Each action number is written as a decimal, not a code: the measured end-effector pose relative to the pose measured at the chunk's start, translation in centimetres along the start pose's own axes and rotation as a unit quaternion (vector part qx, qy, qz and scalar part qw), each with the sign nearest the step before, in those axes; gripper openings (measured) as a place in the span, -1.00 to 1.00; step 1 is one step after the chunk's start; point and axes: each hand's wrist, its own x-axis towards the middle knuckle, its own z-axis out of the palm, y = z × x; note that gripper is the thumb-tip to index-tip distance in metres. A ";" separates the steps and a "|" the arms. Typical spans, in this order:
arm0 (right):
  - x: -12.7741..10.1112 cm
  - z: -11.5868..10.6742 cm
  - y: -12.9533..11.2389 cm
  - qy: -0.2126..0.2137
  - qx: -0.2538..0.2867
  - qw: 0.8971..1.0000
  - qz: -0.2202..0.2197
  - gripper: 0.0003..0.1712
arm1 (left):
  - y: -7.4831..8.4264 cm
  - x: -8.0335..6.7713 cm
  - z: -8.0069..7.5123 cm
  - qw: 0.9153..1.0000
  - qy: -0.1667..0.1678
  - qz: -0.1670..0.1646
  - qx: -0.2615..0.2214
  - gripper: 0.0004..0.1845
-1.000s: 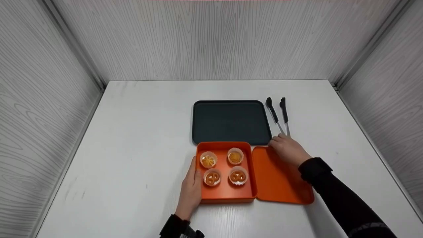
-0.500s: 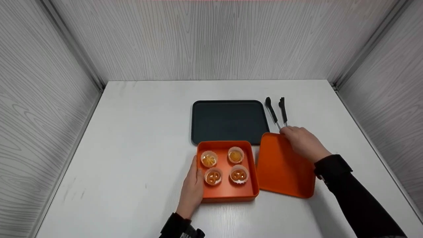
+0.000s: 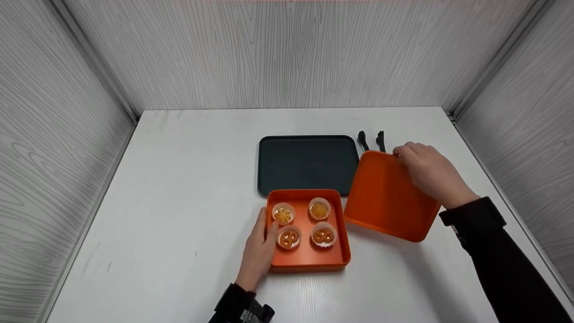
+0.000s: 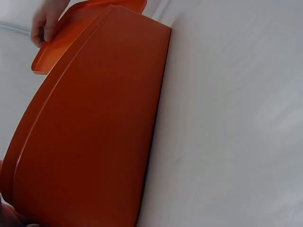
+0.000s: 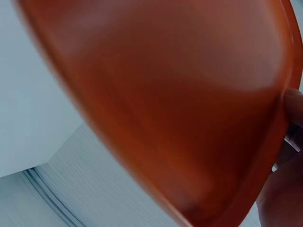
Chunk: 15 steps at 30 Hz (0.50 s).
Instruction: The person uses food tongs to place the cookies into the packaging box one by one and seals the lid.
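An orange box (image 3: 307,262) stands on the table, holding several small pastries in white paper cups (image 3: 323,234). At its left side is my left hand (image 3: 258,253), gripping the wall with the thumb at the rim. In the left wrist view the box's side wall (image 4: 94,109) fills much of the frame. My right hand (image 3: 432,172) pinches the far edge of the orange lid (image 3: 390,197), which is raised and tilted, inner side toward me, to the right of the box. From close by, the right wrist view shows the lid (image 5: 180,94) with the thumb on its rim.
A dark flat tray (image 3: 307,163) lies just behind the box. Beside it, tongs with black tips (image 3: 380,141) are partly hidden by the lid. Grey wood-grain walls (image 3: 287,54) enclose the white table (image 3: 179,179) at the back and both sides.
My right hand has lifted the lid off the table, tipping it up and moving it away from me to the right. The left hand and the box have hardly moved.
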 end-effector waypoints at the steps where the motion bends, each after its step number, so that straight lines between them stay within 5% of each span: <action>1: 0.2 -0.5 -0.2 0.010 0.002 1.000 0.000 -0.67 | 0.2 0.0 -0.2 1.000 0.000 0.002 0.001 -0.30; 6: 1.5 -2.4 -1.7 0.074 0.006 0.997 -0.019 -0.72 | 1.7 0.4 -1.4 0.999 -0.002 0.036 0.011 -0.33; 15: 4.9 -3.6 -6.2 0.187 0.025 0.978 -0.089 -0.88 | 5.9 1.4 -2.7 0.987 -0.038 0.150 0.029 -0.38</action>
